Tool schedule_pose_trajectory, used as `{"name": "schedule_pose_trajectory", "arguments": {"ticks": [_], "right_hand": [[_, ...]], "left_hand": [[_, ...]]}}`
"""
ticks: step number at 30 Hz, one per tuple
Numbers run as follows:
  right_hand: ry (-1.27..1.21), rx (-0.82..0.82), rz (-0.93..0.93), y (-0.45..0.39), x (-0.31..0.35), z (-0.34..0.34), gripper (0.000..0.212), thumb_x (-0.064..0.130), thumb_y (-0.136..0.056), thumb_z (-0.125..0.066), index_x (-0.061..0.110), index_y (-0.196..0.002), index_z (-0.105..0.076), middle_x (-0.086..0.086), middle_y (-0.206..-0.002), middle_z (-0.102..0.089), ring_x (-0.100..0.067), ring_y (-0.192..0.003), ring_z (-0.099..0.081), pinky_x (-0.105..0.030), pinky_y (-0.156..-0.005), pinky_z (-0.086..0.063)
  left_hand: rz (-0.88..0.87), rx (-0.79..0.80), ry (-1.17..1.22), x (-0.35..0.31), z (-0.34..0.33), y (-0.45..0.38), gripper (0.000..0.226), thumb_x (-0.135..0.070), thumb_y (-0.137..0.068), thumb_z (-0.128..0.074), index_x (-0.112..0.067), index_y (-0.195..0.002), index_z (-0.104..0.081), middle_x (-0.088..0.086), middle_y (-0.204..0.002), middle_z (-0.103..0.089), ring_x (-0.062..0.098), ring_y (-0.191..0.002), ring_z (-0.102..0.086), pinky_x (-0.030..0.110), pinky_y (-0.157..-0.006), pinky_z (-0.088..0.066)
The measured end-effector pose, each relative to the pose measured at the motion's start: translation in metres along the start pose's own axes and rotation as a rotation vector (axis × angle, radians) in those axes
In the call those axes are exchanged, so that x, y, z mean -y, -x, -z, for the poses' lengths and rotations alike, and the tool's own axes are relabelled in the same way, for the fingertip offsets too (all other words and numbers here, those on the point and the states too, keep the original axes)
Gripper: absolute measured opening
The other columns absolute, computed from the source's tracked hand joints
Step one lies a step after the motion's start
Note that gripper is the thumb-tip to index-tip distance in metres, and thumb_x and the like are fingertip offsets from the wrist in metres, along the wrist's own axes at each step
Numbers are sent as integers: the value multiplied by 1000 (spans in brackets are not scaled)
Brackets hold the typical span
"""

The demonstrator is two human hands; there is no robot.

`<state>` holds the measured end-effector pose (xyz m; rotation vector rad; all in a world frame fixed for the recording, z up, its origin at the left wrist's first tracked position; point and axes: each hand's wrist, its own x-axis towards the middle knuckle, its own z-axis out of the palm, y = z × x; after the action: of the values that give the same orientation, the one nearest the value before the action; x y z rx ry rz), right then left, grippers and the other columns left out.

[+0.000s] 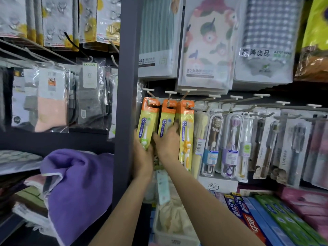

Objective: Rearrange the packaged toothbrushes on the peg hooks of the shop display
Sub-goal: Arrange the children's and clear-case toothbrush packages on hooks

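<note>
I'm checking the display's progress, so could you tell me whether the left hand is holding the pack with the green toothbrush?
Yes, the left hand grips the green toothbrush pack at its lower end.

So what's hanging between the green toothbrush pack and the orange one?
Another yellow toothbrush pack with the right hand on it, seen from the head camera.
</note>
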<state>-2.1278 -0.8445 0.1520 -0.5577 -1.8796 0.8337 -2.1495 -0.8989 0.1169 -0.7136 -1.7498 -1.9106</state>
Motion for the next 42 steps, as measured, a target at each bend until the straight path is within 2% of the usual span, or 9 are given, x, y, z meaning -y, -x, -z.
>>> {"name": "schedule_pose_trajectory", "arguments": {"ticks": [4,7,13,17,21,26,30,35,42], "right_hand": [[20,6,21,8,-5,3,63,9,-86,-60,3,-137,-24,-12,-97,-56,-23,-80,-57,-28,-64,-43],[12,43,20,9,-9,4,60,14,-86,-63,3,-132,-27,-13,-103,-55,-23,-85,-57,-27,-66,-43],[8,183,46,43,-26,17,32,17,-92,-55,1,-115,-40,-9,-98,-56,-14,-76,-51,-7,-52,-37],[422,393,153,74,-78,33,23,13,-95,-46,1,-114,-54,-13,-113,-60,-26,-104,-56,-23,-77,-38],[725,621,30,92,-123,46,41,27,-90,-57,4,-124,-49,-14,-125,-51,-28,-115,-48,-32,-93,-41],[849,686,52,99,-127,48,41,6,-87,-53,4,-126,-39,-16,-124,-49,-30,-113,-49,-34,-89,-40],[901,673,103,94,-103,64,31,-3,-87,-47,2,-118,-47,-19,-118,-54,-33,-107,-55,-36,-80,-45],[723,694,156,85,-56,104,37,16,-83,-64,9,-119,-55,-11,-118,-55,-26,-106,-55,-34,-82,-47],[116,509,72,73,-17,136,34,8,-79,-65,19,-108,-51,-8,-100,-57,-20,-76,-55,-27,-55,-44]], "left_hand": [[-17,7,-76,3,-1,-2,54,-4,-82,-61,-6,-131,-39,14,-127,-49,28,-115,-48,49,-98,-40],[-14,21,-109,5,-1,-1,56,-6,-83,-60,-7,-134,-36,16,-131,-46,31,-120,-45,50,-99,-39],[37,88,-63,4,6,14,61,5,-86,-51,-3,-141,-27,20,-141,-37,32,-128,-38,37,-107,-30],[128,120,-46,16,11,34,66,1,-88,-53,-6,-144,-19,14,-146,-33,24,-133,-35,38,-110,-28],[175,115,-95,28,17,55,74,-7,-86,-59,-9,-145,-15,14,-146,-33,26,-133,-36,44,-111,-29],[116,131,-246,22,23,72,64,-9,-89,-57,-4,-142,-22,11,-144,-33,21,-131,-34,13,-103,-16],[61,134,-375,15,28,85,60,-13,-92,-52,-5,-143,-21,13,-148,-26,23,-136,-27,24,-108,-19],[-224,226,-409,4,38,101,38,-2,-91,-49,-8,-128,-47,9,-132,-44,23,-117,-46,29,-95,-39],[-129,127,-152,-40,35,68,45,0,-92,-45,-12,-135,-43,9,-132,-46,21,-121,-45,25,-102,-32]]}}
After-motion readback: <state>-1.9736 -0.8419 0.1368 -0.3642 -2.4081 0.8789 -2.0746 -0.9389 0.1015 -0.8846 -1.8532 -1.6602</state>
